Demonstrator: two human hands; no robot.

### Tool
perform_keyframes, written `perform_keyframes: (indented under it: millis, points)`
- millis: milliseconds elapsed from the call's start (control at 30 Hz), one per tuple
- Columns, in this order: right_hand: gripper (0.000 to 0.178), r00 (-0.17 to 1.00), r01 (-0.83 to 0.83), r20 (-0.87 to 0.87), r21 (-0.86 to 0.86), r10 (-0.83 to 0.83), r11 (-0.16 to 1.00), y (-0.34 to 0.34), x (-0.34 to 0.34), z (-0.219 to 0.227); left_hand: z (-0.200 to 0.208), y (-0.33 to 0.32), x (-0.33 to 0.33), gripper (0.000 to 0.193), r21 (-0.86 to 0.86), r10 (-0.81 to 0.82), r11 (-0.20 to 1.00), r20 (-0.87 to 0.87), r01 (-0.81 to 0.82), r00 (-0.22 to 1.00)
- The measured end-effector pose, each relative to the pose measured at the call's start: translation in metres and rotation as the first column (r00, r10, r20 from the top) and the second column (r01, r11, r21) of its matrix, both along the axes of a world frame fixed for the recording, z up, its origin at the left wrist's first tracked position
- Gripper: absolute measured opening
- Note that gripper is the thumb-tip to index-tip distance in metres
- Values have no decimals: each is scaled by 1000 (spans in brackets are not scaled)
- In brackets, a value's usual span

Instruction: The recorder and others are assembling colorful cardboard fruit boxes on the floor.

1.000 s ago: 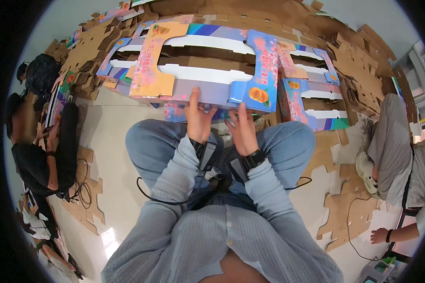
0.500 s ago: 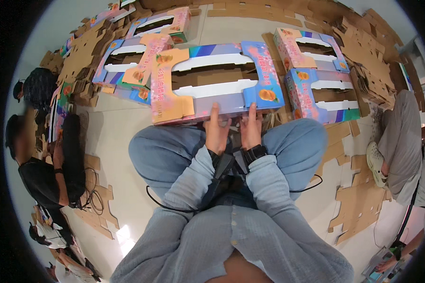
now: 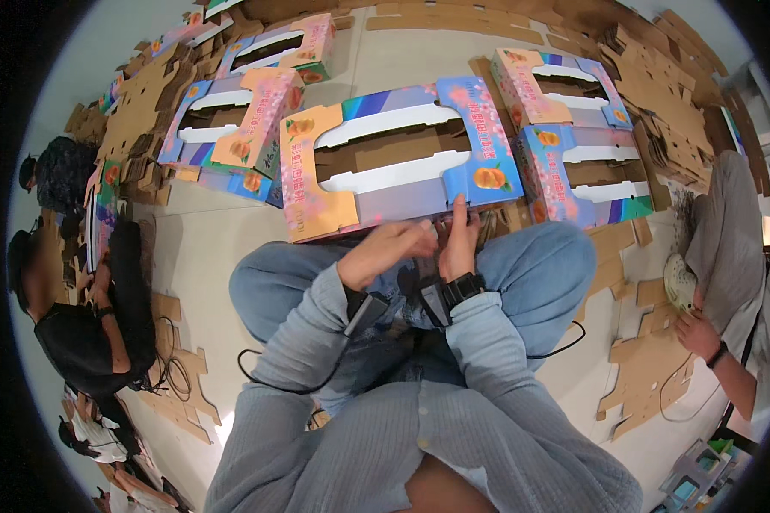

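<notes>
A printed carton box (image 3: 479, 145) in pink, orange, blue and purple sits in front of my knees. Its top has a long cut-out window edged by white flaps, and bare brown card shows inside. My right hand (image 3: 459, 244) is at its near edge, thumb up on the blue corner; the other fingers go out of sight under the edge. Just left of it, my left hand (image 3: 389, 250) hovers by the box's near side, apart from the top. Its fingers point toward my right hand and are smeared by motion. Dark bands with small devices circle both wrists.
Similar boxes stand behind on the left (image 3: 261, 115) and to the right (image 3: 573, 158). Stacks of flat brown cardboard (image 3: 158, 90) line both sides. More cardboard sheets (image 3: 650, 376) lie on the floor. Co-workers sit at left (image 3: 77, 333) and right (image 3: 719, 282); loose cables lie nearby.
My left hand has left the box's near edge and swung left and toward me. The box has shifted slightly to the right and nearer. A co-worker's hand now reaches toward a shoe at right.
</notes>
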State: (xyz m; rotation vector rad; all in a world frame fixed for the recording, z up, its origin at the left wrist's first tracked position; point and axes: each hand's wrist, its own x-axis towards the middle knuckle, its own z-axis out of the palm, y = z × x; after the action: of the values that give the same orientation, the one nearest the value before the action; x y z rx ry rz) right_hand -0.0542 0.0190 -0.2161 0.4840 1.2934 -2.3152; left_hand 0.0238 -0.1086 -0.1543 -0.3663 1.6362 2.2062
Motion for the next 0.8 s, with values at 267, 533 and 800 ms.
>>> perform_keyframes:
  millis: [267,533,800]
  points:
    - [76,997,28,-72,4,-28,1000,-2,6,2,23,-20,-77,69,-916,-348,228,-393,-330,851]
    - [64,997,19,-75,38,-16,999,-3,9,-10,14,-45,-149,80,-926,-631,275,29,258,776]
    - [76,999,3,-48,74,1,997,-4,11,-15,3,-53,-166,49,-372,-603,694,167,616,780]
